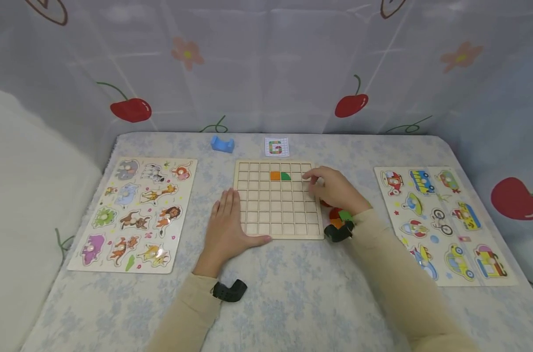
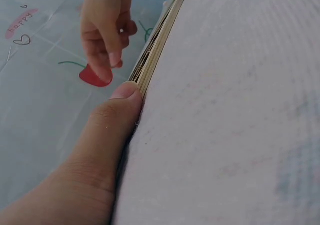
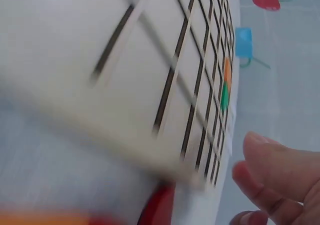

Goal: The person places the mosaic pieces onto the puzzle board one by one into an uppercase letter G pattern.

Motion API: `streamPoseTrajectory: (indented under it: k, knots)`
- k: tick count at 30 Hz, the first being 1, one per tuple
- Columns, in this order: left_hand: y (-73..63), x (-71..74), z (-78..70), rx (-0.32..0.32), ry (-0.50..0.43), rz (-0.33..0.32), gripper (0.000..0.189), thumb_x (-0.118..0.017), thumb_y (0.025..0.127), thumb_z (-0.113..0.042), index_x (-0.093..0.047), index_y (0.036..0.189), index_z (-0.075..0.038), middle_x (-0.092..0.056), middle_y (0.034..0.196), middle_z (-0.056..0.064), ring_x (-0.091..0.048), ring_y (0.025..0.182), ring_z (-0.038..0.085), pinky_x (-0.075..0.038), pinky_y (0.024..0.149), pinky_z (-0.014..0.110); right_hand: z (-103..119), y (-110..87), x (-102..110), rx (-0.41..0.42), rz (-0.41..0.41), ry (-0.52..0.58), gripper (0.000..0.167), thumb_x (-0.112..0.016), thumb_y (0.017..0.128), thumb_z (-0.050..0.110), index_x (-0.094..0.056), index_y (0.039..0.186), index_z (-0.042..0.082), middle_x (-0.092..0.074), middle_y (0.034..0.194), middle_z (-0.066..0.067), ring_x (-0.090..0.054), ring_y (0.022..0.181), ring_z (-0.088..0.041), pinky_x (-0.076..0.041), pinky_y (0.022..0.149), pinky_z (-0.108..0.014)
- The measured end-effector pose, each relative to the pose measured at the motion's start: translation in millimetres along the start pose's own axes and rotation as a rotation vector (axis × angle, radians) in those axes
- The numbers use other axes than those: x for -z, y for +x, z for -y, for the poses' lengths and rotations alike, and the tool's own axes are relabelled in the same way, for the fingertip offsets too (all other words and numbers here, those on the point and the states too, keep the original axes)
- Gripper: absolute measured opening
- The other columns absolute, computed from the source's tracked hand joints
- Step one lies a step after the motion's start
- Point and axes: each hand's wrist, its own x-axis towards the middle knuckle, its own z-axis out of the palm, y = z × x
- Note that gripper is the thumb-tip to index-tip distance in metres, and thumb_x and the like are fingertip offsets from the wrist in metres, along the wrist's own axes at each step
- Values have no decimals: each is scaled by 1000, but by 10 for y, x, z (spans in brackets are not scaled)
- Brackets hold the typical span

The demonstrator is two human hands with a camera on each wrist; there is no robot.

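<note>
A wooden grid board (image 1: 276,217) lies on the table, with an orange square piece (image 1: 275,175) and a green quarter-round piece (image 1: 286,176) side by side in its upper cells. My left hand (image 1: 226,230) rests at the board's lower left corner, fingers along the left side and thumb along the front edge. Over the board's right edge hovers my right hand (image 1: 334,188), fingers loosely bent; in the right wrist view, no piece shows between thumb (image 3: 280,167) and fingers. Loose red, orange and green pieces (image 1: 336,217) lie beneath the right wrist, partly hidden.
Behind the board are a small pattern card (image 1: 277,147) and a blue holder (image 1: 223,144). An animal puzzle board (image 1: 134,215) lies at left, a vehicle puzzle board (image 1: 444,225) at right. A printed curtain (image 1: 257,68) hangs along the table's back edge.
</note>
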Motion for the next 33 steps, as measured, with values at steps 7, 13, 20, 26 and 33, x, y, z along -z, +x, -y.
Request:
streamPoseTrajectory:
  k: [7,13,20,26,33]
  knots:
    - [-15,11,-1,-9,-18,0,148,-56,57,-97,-4,159,-3,-5,168,15,-1,156,28,-11,126,49,-495,-441,270,-65,-4,-83,35,-62,98,17,-61,133,10,-61,116,-15,-55,96,-28,-50,81,-40]
    - [-12,3,11,-4,-19,-2,149,-54,56,-98,-3,160,-4,-4,168,15,0,156,27,-10,127,49,-683,-696,429,-153,40,-116,37,-62,97,17,-61,132,7,-59,122,-18,-54,111,-33,-48,94,-55]
    - [-2,-4,9,-13,-30,-14,149,-55,56,-98,-4,160,-4,-5,168,15,-1,156,28,-11,126,49,-813,-815,427,-152,51,-120,34,-64,96,16,-63,128,5,-59,125,-19,-53,118,-36,-45,99,-59]
    - [-2,-6,13,-16,-36,-18,149,-54,55,-98,-4,160,-4,-5,168,15,-1,156,28,-11,126,49,-876,-810,413,-134,26,-90,23,-66,95,14,-63,116,6,-61,117,-16,-56,105,-31,-49,86,-47]
    - [-2,-1,10,-13,-37,-8,149,-53,56,-99,-4,160,-4,-4,168,14,-1,156,28,-11,126,49,-811,-743,463,-159,-27,-41,19,-68,94,17,-58,109,10,-60,108,-12,-51,80,-26,-44,65,-32]
